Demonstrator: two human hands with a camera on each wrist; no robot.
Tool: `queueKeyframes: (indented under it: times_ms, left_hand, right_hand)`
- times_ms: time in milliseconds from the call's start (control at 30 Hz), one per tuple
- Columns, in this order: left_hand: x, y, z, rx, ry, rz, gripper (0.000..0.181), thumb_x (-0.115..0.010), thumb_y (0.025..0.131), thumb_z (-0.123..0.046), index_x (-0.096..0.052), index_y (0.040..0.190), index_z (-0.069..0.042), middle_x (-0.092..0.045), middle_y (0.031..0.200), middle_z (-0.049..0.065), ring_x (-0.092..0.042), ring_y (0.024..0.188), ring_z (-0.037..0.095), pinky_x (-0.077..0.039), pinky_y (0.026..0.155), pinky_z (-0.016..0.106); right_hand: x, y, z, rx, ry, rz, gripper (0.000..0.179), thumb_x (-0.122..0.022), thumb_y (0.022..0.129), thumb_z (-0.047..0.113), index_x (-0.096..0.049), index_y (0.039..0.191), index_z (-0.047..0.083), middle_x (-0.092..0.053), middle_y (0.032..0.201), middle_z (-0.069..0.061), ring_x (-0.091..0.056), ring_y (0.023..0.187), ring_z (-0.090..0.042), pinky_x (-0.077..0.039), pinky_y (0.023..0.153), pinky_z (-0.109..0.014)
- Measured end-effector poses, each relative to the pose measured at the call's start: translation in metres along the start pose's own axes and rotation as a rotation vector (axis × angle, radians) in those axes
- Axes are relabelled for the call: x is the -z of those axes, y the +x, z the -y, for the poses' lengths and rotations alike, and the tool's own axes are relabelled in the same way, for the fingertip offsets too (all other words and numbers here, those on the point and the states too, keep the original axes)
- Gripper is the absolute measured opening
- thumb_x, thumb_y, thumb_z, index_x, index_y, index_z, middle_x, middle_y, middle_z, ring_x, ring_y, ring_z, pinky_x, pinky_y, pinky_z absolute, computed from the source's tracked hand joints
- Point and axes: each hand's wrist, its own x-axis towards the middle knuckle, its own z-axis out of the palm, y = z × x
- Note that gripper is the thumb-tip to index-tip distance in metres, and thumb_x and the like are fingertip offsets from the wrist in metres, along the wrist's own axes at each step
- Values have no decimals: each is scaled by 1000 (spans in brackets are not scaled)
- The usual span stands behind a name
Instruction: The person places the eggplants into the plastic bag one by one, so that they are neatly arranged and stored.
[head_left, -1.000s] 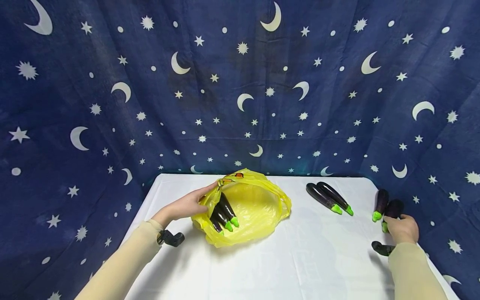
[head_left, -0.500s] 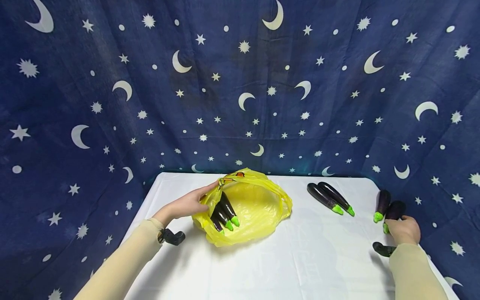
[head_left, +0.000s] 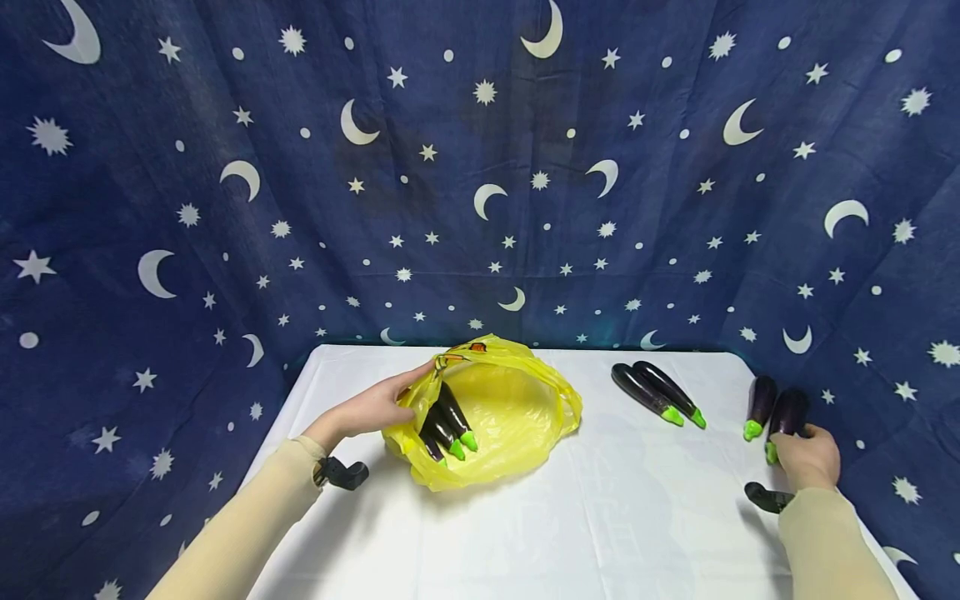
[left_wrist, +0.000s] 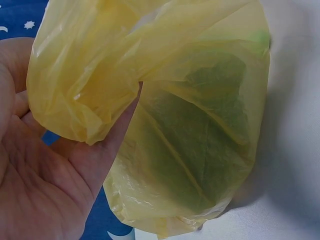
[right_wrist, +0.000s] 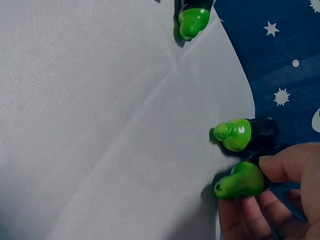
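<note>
In the head view my left hand (head_left: 375, 406) holds the rim of a yellow plastic bag (head_left: 517, 421), whose mouth gapes toward me. Several dark purple eggplants (head_left: 453, 417) with green caps lie inside its left part. They show as a dark shape through the bag (left_wrist: 75, 100) in the left wrist view. At the table's right edge my right hand (head_left: 810, 458) grips an eggplant (head_left: 790, 408) near its green cap, thumb on one side and fingers on the other. Another eggplant (head_left: 761, 402) lies just left of it.
Two more eggplants (head_left: 656, 392) lie side by side between the bag and my right hand. A white cloth covers the table (head_left: 600, 517). Dark blue curtains (head_left: 487, 250) with moons and stars stand behind and on both sides.
The eggplant at my right hand has shifted slightly, and a little more of a gap shows beside its neighbour. My left hand and the bag stay put.
</note>
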Motion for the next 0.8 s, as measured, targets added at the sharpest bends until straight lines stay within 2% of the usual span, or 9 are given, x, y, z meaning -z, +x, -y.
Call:
queueKeyframes:
  times_ms: [100, 133, 167, 233, 267, 367, 533, 700, 800]
  left_hand:
    - [0, 0, 0, -4, -3, 2, 91, -63, 86, -2, -24, 164, -30, -27, 167, -1, -30, 147, 19, -29, 118, 45]
    - [0, 0, 0, -8, 0, 2, 91, -63, 86, -2, -24, 164, -29, -27, 167, 0, -30, 147, 20, -29, 118, 46]
    - [0, 1, 0, -8, 2, 2, 91, -63, 86, -2, -24, 164, -29, -26, 167, 0, -30, 147, 21, -29, 118, 46]
    - [0, 1, -1, -13, 8, 2, 91, -63, 86, -2, -23, 165, -28, -26, 167, 1, -29, 148, 22, -29, 118, 47]
    - [0, 1, -1, -13, 10, 3, 91, -62, 86, -2, -23, 165, -28, -26, 167, 2, -29, 148, 22, -29, 118, 48]
    - [0, 1, -1, -12, 18, 0, 91, -63, 87, -3, -23, 165, -28, -26, 167, 3, -29, 148, 23, -28, 118, 49]
    - [-1, 1, 0, -20, 5, 1, 90, -63, 88, -2, -23, 165, -28, -26, 167, 6, -28, 148, 26, -27, 119, 51]
    - [-1, 2, 0, -25, 2, 5, 91, -63, 87, -2, -23, 165, -27, -26, 167, 5, -29, 148, 25, -28, 118, 50]
    - [-1, 2, -1, -16, 7, 6, 91, -63, 87, -3, -23, 165, -28, -26, 167, 3, -30, 148, 23, -29, 118, 48]
  right_hand:
    - [0, 0, -1, 19, 28, -7, 80, -54, 94, 22, -17, 159, -8, -31, 155, -36, -32, 140, -52, -26, 117, -57]
    - [0, 0, -1, 26, 42, -5, 81, -55, 94, 21, -16, 159, -7, -33, 153, -37, -35, 139, -51, -30, 115, -56]
    - [0, 0, -1, 31, 60, -2, 81, -55, 95, 21, -15, 159, -7, -35, 152, -37, -38, 136, -51, -39, 110, -52]
    - [-1, 1, -2, 38, 108, 7, 82, -57, 95, 19, -13, 160, -6, -37, 151, -37, -44, 129, -49, -53, 93, -39]
    - [-1, 2, -2, 38, 135, 19, 84, -58, 96, 19, -11, 161, -5, -36, 152, -36, -47, 124, -47, -56, 82, -31]
    - [-1, 5, -2, 42, 215, 51, 87, -60, 96, 16, -5, 162, -1, -33, 153, -35, -55, 105, -32, -51, 56, -16]
    - [-1, 6, 2, 68, 291, 119, 92, -61, 98, 15, 2, 164, 8, -26, 160, -31, -54, 91, -8, -55, 61, -19]
    - [-2, 3, 7, 134, 325, 210, 94, -62, 100, 16, 6, 165, 13, -19, 162, -33, -51, 84, 5, -56, 66, -20]
    - [-2, -1, 10, 186, 318, 266, 95, -63, 100, 17, 8, 164, 12, -19, 160, -34, -48, 86, 7, -57, 70, -22]
